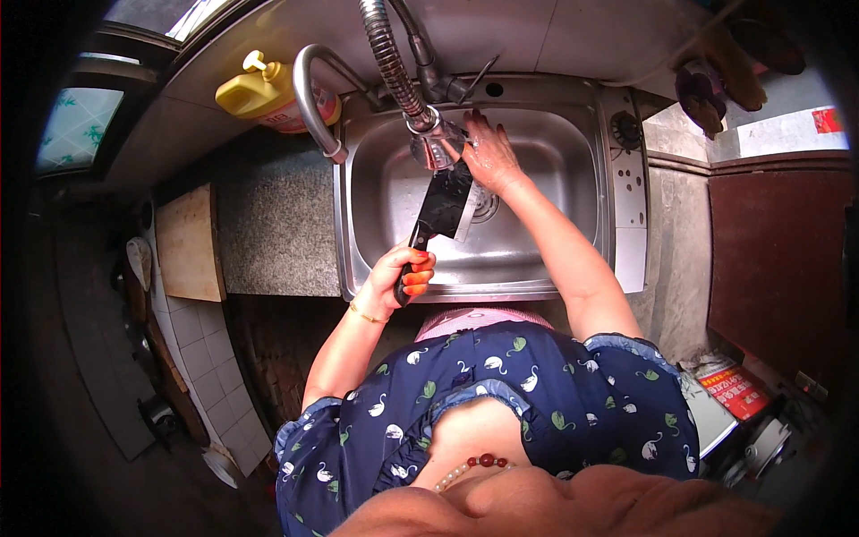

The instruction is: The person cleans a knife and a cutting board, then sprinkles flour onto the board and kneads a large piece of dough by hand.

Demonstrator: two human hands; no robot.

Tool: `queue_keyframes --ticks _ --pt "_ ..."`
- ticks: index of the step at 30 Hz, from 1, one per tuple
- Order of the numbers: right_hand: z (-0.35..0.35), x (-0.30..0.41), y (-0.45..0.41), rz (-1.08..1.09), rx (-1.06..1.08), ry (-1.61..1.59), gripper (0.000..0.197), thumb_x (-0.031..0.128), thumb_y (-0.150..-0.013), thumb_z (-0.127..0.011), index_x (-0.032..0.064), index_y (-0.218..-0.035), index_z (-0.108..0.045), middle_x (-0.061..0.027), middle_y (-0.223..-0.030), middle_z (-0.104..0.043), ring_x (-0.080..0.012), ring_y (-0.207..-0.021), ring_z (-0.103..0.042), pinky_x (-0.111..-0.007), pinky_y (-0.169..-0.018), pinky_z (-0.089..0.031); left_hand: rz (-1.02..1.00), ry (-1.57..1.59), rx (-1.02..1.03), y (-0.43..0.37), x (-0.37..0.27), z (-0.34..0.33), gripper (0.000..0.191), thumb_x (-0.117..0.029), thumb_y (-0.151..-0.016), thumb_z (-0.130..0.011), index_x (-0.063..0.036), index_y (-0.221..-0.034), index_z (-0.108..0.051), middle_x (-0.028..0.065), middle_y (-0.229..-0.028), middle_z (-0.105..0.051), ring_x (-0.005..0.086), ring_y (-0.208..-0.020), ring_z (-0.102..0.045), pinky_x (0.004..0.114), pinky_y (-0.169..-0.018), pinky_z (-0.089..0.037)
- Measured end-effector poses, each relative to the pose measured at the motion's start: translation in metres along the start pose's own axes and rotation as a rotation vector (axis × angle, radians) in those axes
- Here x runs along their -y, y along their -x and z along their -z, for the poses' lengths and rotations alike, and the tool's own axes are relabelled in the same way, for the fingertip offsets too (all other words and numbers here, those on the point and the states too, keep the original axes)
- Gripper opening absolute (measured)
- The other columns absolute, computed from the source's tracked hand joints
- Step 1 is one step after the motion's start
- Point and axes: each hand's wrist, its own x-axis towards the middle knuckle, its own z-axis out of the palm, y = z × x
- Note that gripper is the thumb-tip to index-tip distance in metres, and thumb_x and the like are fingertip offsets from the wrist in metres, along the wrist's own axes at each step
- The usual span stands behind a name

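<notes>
My left hand [405, 272] is wrapped around the black handle of a kitchen cleaver [445, 201]. The broad blade reaches away from me over the stainless steel sink [543, 258], its upper part dark and a bright strip along its right edge. My right hand [493, 154], wet, lies beside the blade's far end with its fingers stretched out; whether it touches the steel is hard to tell. Just above the blade's far end hangs the faucet's spray head [436, 142], which hides part of the cleaver. Under my right hand the drain [484, 205] is partly visible.
Left of the spray head stand a curved metal spout [310, 87] and a yellow pump bottle [275, 101]. A wooden cutting board [190, 245] lies on the speckled counter [282, 221]. A drain strainer [626, 129] sits on the right ledge. Gloves [701, 97] hang at upper right.
</notes>
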Motion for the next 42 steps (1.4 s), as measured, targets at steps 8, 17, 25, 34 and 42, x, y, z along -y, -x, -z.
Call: queue_keyframes --ticks 8,17,25,34,42 --pt "0.024 -0.022 -0.023 -0.257 0.272 0.047 0.032 0.024 -0.085 -0.042 0.0057 -0.104 -0.061 -0.0184 -0.108 -0.060 -0.0369 -0.103 -0.053 -0.049 -0.090 -0.038 0.082 0.332 0.173 0.008 0.006 0.025 0.047 -0.011 -0.088 -0.047 -0.0063 -0.134 -0.035 0.0011 -0.063 -0.038 0.0085 -0.047 -0.038 0.023 -0.039 -0.038" --pt "0.039 0.072 0.038 0.368 0.215 -0.165 0.054 0.019 -0.081 -0.059 -0.0060 -0.125 -0.041 -0.0275 -0.128 -0.041 -0.0401 -0.124 -0.038 -0.049 -0.105 -0.027 0.044 0.286 0.108 -0.016 0.001 -0.001 0.032 -0.038 -0.096 -0.041 -0.0115 -0.110 -0.052 -0.0013 -0.060 -0.036 0.0061 -0.042 -0.035 0.019 -0.034 -0.032" --pt "0.071 0.073 0.082 0.439 0.518 -0.271 0.060 0.020 -0.088 -0.051 0.0005 -0.139 -0.028 -0.0226 -0.142 -0.028 -0.0332 -0.135 -0.024 -0.045 -0.111 -0.018 -0.064 0.312 0.146 -0.031 0.002 0.012 0.048 -0.057 -0.090 -0.040 -0.0133 -0.105 -0.051 -0.0024 -0.060 -0.036 0.0052 -0.041 -0.034 0.019 -0.033 -0.030" --pt "0.059 0.000 0.025 -0.330 0.093 -0.497 0.052 0.021 -0.091 -0.045 -0.0030 -0.135 -0.032 -0.0205 -0.136 -0.040 -0.0305 -0.126 -0.040 -0.042 -0.105 -0.029 0.069 0.297 0.298 -0.035 0.004 0.019 0.043 -0.030 -0.093 -0.048 -0.0109 -0.131 -0.041 0.0000 -0.062 -0.037 0.0082 -0.045 -0.037 0.023 -0.038 -0.037" --pt "0.061 -0.010 0.031 -0.583 -0.078 -1.897 0.009 0.003 -0.089 -0.049 0.0031 -0.093 -0.056 -0.0068 -0.091 -0.062 -0.0190 -0.081 -0.061 -0.034 -0.074 -0.050 0.014 -0.455 0.136 -0.067 -0.032 0.007 0.024 -0.021 -0.087 -0.055 -0.0009 -0.099 -0.051 0.0014 -0.059 -0.041 0.0091 -0.038 -0.035 0.023 -0.035 -0.031"
